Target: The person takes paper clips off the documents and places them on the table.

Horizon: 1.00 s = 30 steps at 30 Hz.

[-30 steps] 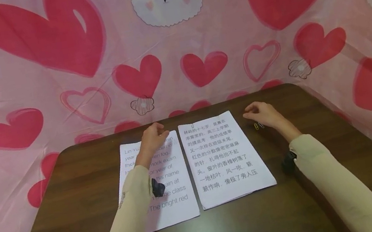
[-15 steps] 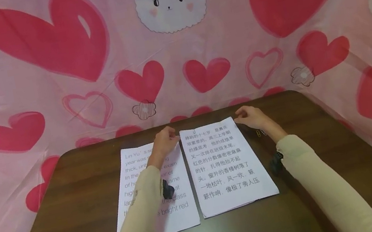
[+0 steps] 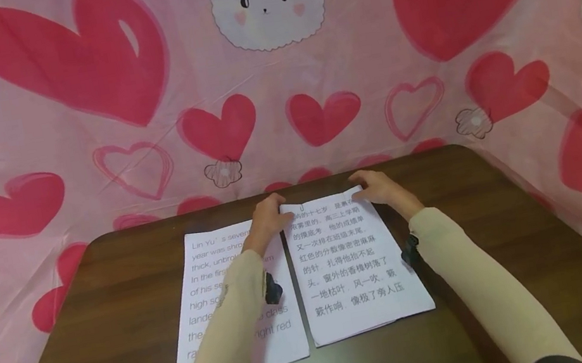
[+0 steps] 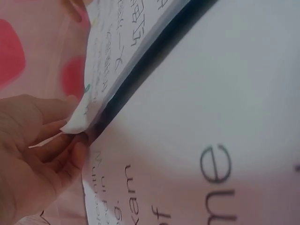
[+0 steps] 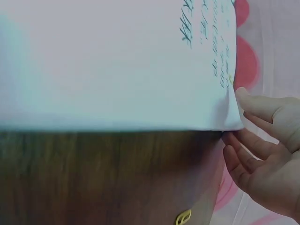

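Observation:
A white stack of paper with Chinese print (image 3: 339,263) lies on the table. My left hand (image 3: 268,218) holds its top left corner, the corner sitting between thumb and fingers in the left wrist view. At the top right corner, my right hand (image 3: 381,189) has its thumb at the top edge and curled fingers below the corner, as the right wrist view shows. A green paper clip (image 4: 87,87) sits on the top edge near the left hand. A yellow paper clip (image 5: 230,79) shows on that edge near the right thumb.
Sheets with English print (image 3: 238,351) lie just left of the stack, partly under my left arm. Another yellow paper clip (image 5: 183,216) is on the brown table (image 3: 129,285), right of the stack. A pink heart-patterned cloth (image 3: 306,63) hangs behind the table.
Both hands have moved inward to the stack's top corners: the left hand rightward from over the English sheets, the right hand leftward from beside the loose clips. The stack stays nearly in place.

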{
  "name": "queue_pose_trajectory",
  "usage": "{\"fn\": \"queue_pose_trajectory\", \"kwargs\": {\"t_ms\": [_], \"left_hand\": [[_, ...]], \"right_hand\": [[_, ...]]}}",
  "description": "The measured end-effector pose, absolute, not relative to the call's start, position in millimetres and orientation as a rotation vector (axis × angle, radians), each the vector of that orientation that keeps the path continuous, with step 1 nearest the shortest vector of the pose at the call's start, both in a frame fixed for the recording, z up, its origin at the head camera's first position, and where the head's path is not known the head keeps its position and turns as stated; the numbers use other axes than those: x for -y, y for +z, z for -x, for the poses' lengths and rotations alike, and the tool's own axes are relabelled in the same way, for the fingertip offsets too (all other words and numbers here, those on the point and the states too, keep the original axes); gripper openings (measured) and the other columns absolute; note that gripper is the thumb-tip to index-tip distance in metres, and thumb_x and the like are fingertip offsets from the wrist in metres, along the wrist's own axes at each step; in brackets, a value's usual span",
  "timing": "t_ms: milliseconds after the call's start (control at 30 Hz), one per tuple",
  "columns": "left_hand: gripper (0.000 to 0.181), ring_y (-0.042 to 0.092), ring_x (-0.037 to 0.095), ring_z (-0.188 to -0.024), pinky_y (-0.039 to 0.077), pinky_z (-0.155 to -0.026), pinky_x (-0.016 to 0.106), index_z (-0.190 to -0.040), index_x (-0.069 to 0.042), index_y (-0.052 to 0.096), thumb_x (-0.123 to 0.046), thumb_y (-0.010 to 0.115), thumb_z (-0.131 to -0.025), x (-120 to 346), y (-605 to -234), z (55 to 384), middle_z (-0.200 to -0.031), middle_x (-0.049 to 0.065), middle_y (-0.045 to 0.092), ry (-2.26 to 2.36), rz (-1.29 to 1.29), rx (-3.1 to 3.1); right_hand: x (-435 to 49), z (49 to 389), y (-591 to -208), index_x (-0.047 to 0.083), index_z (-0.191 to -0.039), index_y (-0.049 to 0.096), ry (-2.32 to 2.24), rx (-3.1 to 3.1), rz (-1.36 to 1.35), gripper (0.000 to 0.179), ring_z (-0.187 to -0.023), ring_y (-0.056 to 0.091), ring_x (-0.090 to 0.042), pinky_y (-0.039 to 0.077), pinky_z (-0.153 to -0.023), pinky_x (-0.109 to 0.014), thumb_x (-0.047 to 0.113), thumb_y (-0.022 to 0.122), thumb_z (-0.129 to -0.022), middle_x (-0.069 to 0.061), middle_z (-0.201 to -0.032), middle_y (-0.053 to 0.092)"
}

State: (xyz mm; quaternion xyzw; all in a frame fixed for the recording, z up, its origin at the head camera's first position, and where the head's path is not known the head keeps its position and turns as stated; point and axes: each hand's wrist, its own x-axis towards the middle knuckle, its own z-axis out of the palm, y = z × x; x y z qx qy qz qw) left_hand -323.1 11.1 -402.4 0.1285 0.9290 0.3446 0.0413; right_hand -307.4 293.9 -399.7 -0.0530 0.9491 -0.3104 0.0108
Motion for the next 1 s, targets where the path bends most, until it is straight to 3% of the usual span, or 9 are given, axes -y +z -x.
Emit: {"fn": "queue_pose_trajectory", "kwargs": {"t_ms": [233, 433, 867, 1000], "left_hand": [[0.036, 0.061, 0.03, -0.119, 0.045, -0.111, 0.043, -0.13, -0.003, 0.061, -0.009, 0.067, -0.094, -17.2, -404.0, 322.7, -0.132, 0.017, 0.065, 1.045, -0.427, -2.877], [0.028, 0.062, 0.029, -0.11, 0.049, -0.106, 0.041, -0.123, -0.002, 0.065, -0.004, 0.065, -0.094, -16.0, -402.4, 324.5, -0.124, 0.016, 0.067, 1.065, -0.441, -2.873], [0.024, 0.059, 0.028, -0.102, 0.05, -0.098, 0.041, -0.119, -0.005, 0.063, -0.005, 0.064, -0.095, -9.6, -397.8, 317.1, -0.118, 0.017, 0.068, 1.119, -0.489, -2.874], [0.027, 0.061, 0.028, -0.107, 0.049, -0.103, 0.043, -0.123, -0.006, 0.062, -0.009, 0.063, -0.096, -8.0, -398.1, 314.6, -0.124, 0.016, 0.067, 1.14, -0.516, -2.841]], "right_hand": [[-284.5, 310.3, -401.9, 0.0, -0.133, 0.059, -0.904, -2.97, 0.162, 0.043, -0.116, 0.056, -0.037, 0.044, -0.109, -0.051, 0.009, 0.068, -0.092, -0.024, -0.136, 0.059], [-285.2, 311.1, -404.1, 0.0, -0.126, 0.063, -0.934, -2.973, 0.158, 0.036, -0.111, 0.058, -0.037, 0.048, -0.104, -0.05, 0.01, 0.068, -0.092, -0.024, -0.128, 0.062], [-287.3, 297.2, -400.3, 0.0, -0.11, 0.066, -1.051, -3.047, 0.197, 0.021, -0.106, 0.058, -0.035, 0.048, -0.096, -0.047, 0.009, 0.068, -0.092, -0.022, -0.116, 0.067], [-287.3, 290.6, -399.9, 0.002, -0.108, 0.065, -1.071, -3.093, 0.248, 0.017, -0.105, 0.06, -0.036, 0.049, -0.094, -0.047, 0.007, 0.067, -0.092, -0.023, -0.114, 0.068]]}}
